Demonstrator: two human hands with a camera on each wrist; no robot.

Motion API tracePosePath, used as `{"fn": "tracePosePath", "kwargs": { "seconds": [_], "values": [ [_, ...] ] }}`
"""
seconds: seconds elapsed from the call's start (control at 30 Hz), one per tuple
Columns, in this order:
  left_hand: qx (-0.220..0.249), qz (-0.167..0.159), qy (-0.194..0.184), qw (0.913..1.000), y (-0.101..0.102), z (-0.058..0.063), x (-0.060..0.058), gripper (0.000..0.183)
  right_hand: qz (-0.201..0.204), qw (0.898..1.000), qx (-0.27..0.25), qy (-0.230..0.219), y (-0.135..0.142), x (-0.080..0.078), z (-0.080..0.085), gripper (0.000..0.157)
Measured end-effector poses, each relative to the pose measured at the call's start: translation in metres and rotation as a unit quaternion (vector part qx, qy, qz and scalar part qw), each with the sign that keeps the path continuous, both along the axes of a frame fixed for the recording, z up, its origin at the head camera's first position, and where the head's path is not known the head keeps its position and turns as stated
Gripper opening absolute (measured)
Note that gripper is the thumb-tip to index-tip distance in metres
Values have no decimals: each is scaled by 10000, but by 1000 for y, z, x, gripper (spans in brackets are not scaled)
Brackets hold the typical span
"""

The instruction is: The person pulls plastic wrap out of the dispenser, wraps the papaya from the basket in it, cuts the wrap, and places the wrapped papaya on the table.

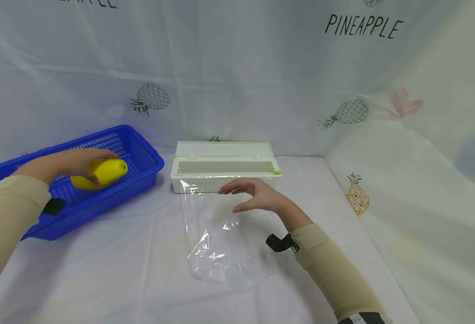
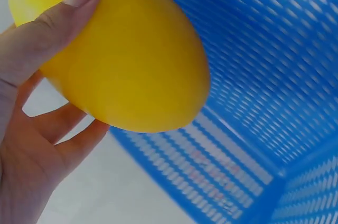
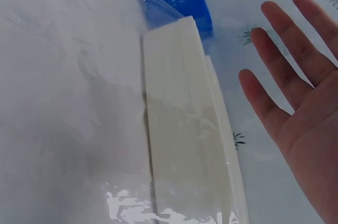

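Note:
Over the blue basket (image 1: 142, 173) at the left, my left hand (image 1: 73, 163) grips a smooth, oblong yellow fruit (image 1: 115, 169). In the left wrist view, the thumb lies across the fruit (image 2: 142, 60) and the fingers support its other side. My right hand (image 1: 257, 194) is held above the clear plastic wrap (image 1: 209, 245), holding nothing. Its fingers (image 3: 285, 78) look spread and nearly straight in the right wrist view. The wrap runs from the front of a white wrap dispenser box (image 1: 198, 185) toward me over the table. The box's lid (image 1: 225, 149) stands raised behind it.
A green tab (image 1: 277, 172) sits at the dispenser's right front corner. White cloth covers the table (image 1: 140, 279). A pineapple-print curtain (image 1: 237, 90) hangs close behind the box and basket, with another stretch of cloth (image 1: 436, 202) along the right side.

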State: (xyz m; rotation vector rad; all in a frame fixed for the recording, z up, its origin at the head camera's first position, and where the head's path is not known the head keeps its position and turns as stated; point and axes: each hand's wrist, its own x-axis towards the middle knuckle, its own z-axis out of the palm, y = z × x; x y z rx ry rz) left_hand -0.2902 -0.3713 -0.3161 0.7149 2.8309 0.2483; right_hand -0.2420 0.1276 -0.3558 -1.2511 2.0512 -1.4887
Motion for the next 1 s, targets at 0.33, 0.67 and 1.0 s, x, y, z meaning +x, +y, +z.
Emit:
{"fn": "tracePosePath", "kwargs": {
  "seconds": [0.33,0.67,1.0],
  "values": [
    [596,102,316,9977,44,40,24,81,-46,9987,-496,-54,3,7,-17,50],
    [1235,-160,528,9908,95,45,56,78,-70,9975,-689,-105,4,10,-25,48],
    [2352,-919,662,9653,159,24,89,71,163,9949,-729,-672,-6,18,-37,70]
  ]
}}
